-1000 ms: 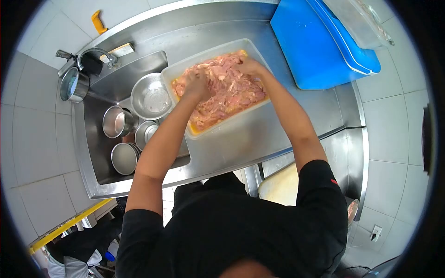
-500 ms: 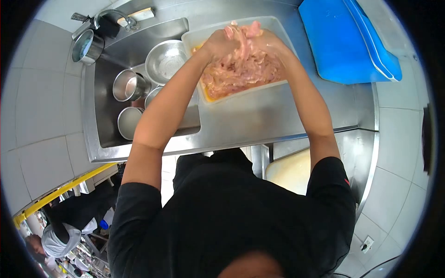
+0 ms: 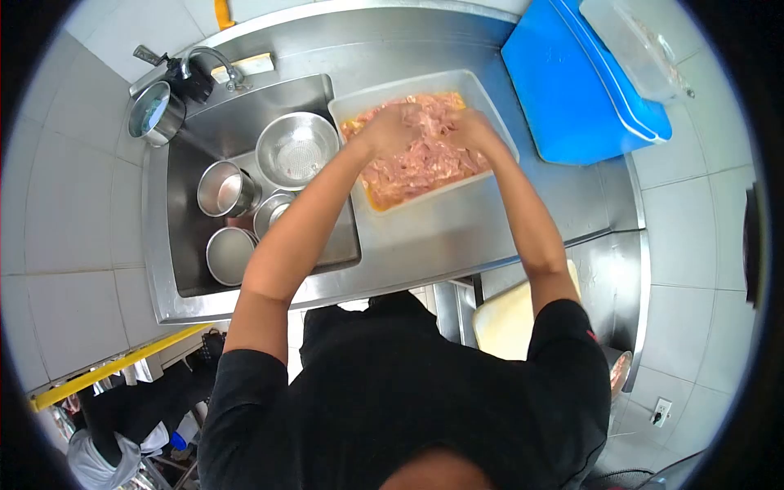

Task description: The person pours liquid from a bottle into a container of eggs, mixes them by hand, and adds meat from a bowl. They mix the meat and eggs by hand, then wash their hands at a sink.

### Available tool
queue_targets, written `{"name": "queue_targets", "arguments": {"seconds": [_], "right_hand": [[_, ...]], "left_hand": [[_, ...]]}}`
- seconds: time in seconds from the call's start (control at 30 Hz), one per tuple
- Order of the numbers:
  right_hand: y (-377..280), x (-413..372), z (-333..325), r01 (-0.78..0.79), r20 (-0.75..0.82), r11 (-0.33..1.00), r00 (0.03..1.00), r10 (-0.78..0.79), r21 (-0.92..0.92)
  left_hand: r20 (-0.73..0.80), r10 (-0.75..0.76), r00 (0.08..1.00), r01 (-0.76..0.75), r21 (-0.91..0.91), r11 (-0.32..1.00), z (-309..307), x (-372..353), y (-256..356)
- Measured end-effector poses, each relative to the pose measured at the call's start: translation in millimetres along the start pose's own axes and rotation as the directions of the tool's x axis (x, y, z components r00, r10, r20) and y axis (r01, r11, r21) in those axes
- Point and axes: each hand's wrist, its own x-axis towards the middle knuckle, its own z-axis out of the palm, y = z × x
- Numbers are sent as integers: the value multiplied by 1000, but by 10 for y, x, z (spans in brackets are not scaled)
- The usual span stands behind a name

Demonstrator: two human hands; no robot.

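From the head camera we look straight down along both bare arms to a clear plastic tub that stands on the steel desk, just beside the sink. The tub is filled with pale pink raw meat cut in strips and lying in a yellowish liquid. Our left hand is down on the far-left part of the pile and our right hand on the far-right part, the two close together with a ridge of meat between them. The fingers of both hands are sunk into the strips, so we cannot tell whether they are clenched on a clump or only pressed flat into it.

In the sink we see a wide steel bowl next to the tub's left wall, and three smaller steel pots nearer to us. A further pot sits on the sink's far-left corner, near the tap.

To the right of the tub, well apart from the hands, a blue box lies on the desk with a clear lidded container on top of it. Below the desk edge, by our right elbow, a cream-coloured board shows. The wall and the floor around the desk are tiled in pale grey.
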Motion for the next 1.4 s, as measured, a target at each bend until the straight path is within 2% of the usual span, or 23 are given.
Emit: {"name": "queue_targets", "arguments": {"seconds": [0.07,0.13,0.17,0.2,0.27,0.3,0.37,0.4,0.47,0.53,0.63,0.7,0.77,0.83,0.9,0.93,1.03,1.1,1.13,1.23,1.27,1.33,1.4], "right_hand": [[-170,-55,-263,-210,-173,928,947,272,307],[-370,-81,-393,-119,-146,969,977,153,215],[110,-45,43,-193,-25,981,981,193,-7],[-17,-100,191,-28,-327,998,945,6,-63],[-405,-32,-14,-202,-187,979,961,202,22],[-626,26,-113,-177,-187,984,967,175,9],[-1148,91,-181,-279,-221,783,858,463,555],[-1431,135,-175,-282,-219,785,859,462,552],[-2070,270,-86,29,-382,705,856,348,708],[-2603,376,67,-49,-235,668,915,329,743],[-2986,720,706,-72,-41,597,984,173,799],[-3104,941,1079,-80,-1,605,991,134,792],[-3216,1082,1281,-215,133,399,966,222,892],[-3242,1262,1386,-211,129,326,958,255,921],[-3362,1532,1432,-197,126,242,953,277,950],[-3473,1685,1424,-184,175,13,949,264,983],[-3578,2364,1783,-183,248,-603,968,26,776],[-3706,2810,2031,-181,260,-719,966,0,671],[-3790,2979,2177,-188,263,-726,965,-11,662],[-3838,3376,2497,-291,377,-473,921,96,831],[-3650,3416,2539,-345,280,-535,939,-201,771],[-3600,3227,2665,-430,160,-576,874,-459,695],[-3746,3063,2752,-382,333,-571,923,-193,727]], "left_hand": [[-43,44,998,-40,96,995,-136,-320,249],[-141,28,990,-36,-54,998,-182,-386,112],[-213,3,977,-47,-202,978,-302,-476,-5],[-251,-8,968,-41,-192,981,-479,-670,-110],[-386,165,908,-162,40,986,-849,-874,-222],[-412,166,896,-165,39,986,-1046,-953,-358],[-428,-136,893,-62,-416,907,-1482,-1219,-814],[-399,-234,886,-8,-519,855,-1712,-1255,-1135],[-358,-321,877,40,-611,790,-2146,-1212,-1534],[-323,-459,828,42,-780,624,-2423,-1085,-1718],[-189,-520,833,114,-861,495,-2741,-490,-2236],[-238,-503,831,37,-879,476,-2923,-126,-2285],[-172,-474,863,-141,-985,102,-3121,0,-2075],[-178,-356,917,-132,-980,151,-3169,-81,-2003],[-260,-395,881,-58,-888,456,-3162,-316,-1800],[-262,-401,878,-56,-887,458,-3152,-410,-1857],[-133,-391,911,62,-892,448,-3100,-730,-2023],[-165,-266,950,-150,-986,77,-3092,-960,-2148],[-167,-282,945,-173,-985,1,-3076,-970,-2344],[-222,-242,945,-223,-975,24,-2952,-1466,-1674],[-130,-188,974,-122,-991,50,-2947,-1488,-1805],[-99,-278,955,-72,-992,107,-2892,-1483,-1906],[-107,-361,926,-40,-982,186,-2929,-1358,-2061]]}}
